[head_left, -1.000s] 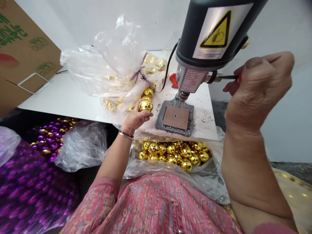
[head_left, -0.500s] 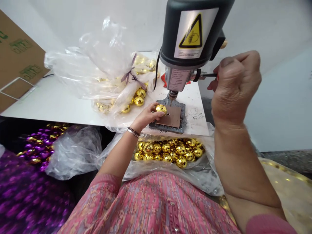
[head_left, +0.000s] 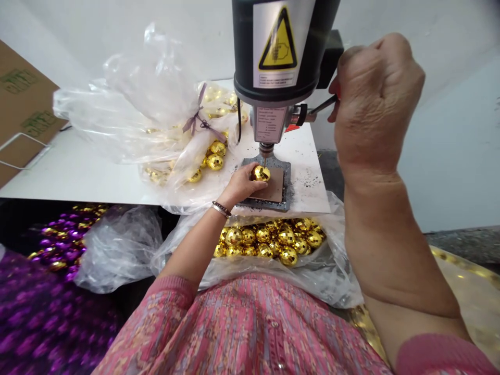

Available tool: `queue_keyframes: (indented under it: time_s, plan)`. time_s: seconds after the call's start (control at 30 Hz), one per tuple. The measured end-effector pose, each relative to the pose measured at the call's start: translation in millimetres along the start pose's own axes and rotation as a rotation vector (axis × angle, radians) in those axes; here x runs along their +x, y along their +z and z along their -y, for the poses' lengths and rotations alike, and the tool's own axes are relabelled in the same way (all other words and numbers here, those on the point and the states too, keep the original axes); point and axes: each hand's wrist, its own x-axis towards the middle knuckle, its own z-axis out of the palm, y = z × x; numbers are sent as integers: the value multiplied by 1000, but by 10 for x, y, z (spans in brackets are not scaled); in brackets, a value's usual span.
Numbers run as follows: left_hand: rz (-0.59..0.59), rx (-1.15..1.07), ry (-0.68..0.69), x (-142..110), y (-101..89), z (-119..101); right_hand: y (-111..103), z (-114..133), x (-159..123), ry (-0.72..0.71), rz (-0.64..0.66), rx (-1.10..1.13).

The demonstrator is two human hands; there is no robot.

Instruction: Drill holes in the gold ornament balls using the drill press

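My left hand (head_left: 247, 183) is closed on a shiny gold faceted ball (head_left: 261, 174), thumb and fingers on its sides. The ball sits over the brown board (head_left: 273, 190) on the metal base (head_left: 287, 174) of a bench drill press (head_left: 283, 52). Just above the ball is the drill bit (head_left: 265, 160); I cannot tell whether it touches. My right hand (head_left: 377, 104), raised at the right, is wrapped round the drill press's feed lever (head_left: 325, 104), whose outer end is hidden in the fist.
Several gold balls (head_left: 287, 237) fill an open plastic bag below the table edge. A tied clear bag (head_left: 172, 120) with more gold balls lies on the white table (head_left: 97, 179). At left are a cardboard box (head_left: 27, 104) and purple balls (head_left: 62, 239). Dark shavings surround the base.
My left hand has brought the gold ball over the board's hole, under the bit. My right hand still grips the lever, now a little higher in view. The whole view has shifted slightly.
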Motion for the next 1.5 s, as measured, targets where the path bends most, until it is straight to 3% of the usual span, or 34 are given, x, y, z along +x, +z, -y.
queue_keyframes:
  time_s: [0.1, 0.23, 0.5, 0.73, 1.07, 1.3, 1.5]
  plan:
    - [-33, 71, 90, 16, 49, 19, 5, -65, -5, -44, 6, 71]
    - [-16, -32, 111, 38, 122, 71, 3, -144, -103, -113, -12, 151]
    - [25, -124, 0, 36, 133, 68, -16, -315, -459, -234, -78, 115]
    - [4, -147, -4, 21, 149, 64, 9, -493, -608, -376, -96, 32]
    - [-21, -121, 2, -8, 165, 46, 112, -705, -773, -397, -158, 4]
    - [-21, -94, -21, -15, 184, 51, 268, -858, -875, -460, -280, 62]
    - [-28, -93, -48, -31, 187, 26, 259, -703, -805, -446, -303, 84]
